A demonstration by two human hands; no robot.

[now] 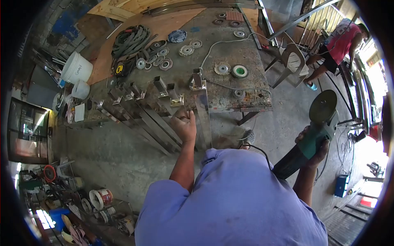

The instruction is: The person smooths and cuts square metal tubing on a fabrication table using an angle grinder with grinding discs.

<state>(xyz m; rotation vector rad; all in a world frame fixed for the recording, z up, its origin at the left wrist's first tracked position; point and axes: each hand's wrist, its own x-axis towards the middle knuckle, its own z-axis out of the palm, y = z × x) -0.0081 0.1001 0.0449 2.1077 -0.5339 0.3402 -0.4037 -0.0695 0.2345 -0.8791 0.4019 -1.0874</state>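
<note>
My right hand [319, 156] is wrapped round the body of a green and black angle grinder [310, 141], held out to the right of my body. The grinder's large disc [323, 106] points up and away from me. At the table's front edge my left hand [184, 126] is closed at a square steel tube [175, 99] with a small plate at its end; the fingers partly hide the grip. Several more square tubes [154, 125] lean against the edge beside it, sloping down toward the floor. Another tube [202, 110] stands just right of my left hand.
The worktable [242, 53] bears several grinding discs [186, 50], a green-centred disc [239, 71], a cable coil [131, 41] and a tape measure [119, 69]. White buckets [77, 67] stand left. A chair [291, 63] and a co-worker [342, 41] are at right. A power cord [262, 152] hangs by my body.
</note>
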